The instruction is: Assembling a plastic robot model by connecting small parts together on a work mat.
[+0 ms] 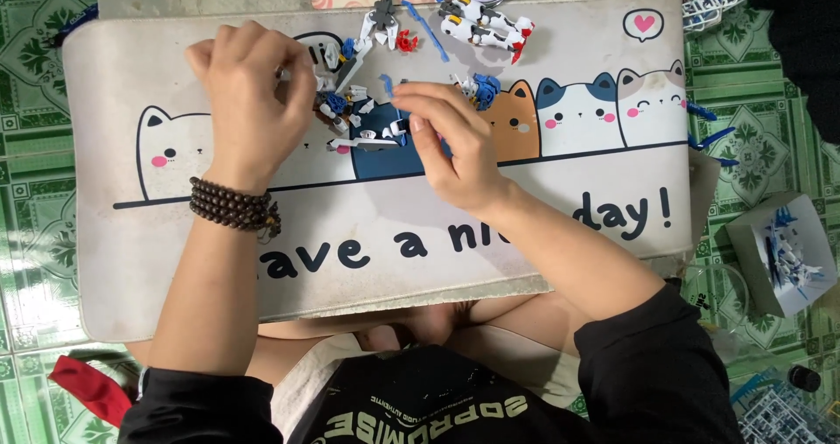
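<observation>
Both hands (350,111) curled, fingertips pinching, forearms extended.

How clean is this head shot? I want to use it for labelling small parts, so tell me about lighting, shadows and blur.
Head view: light is even and soft, no glare on the mat; faint shadows lie under the left hand and right hand; the small model parts between them look slightly soft, fine detail hard to read; edges bend little.

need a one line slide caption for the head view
Left hand and right hand work over small blue and white model parts on a cat-print mat.
</observation>
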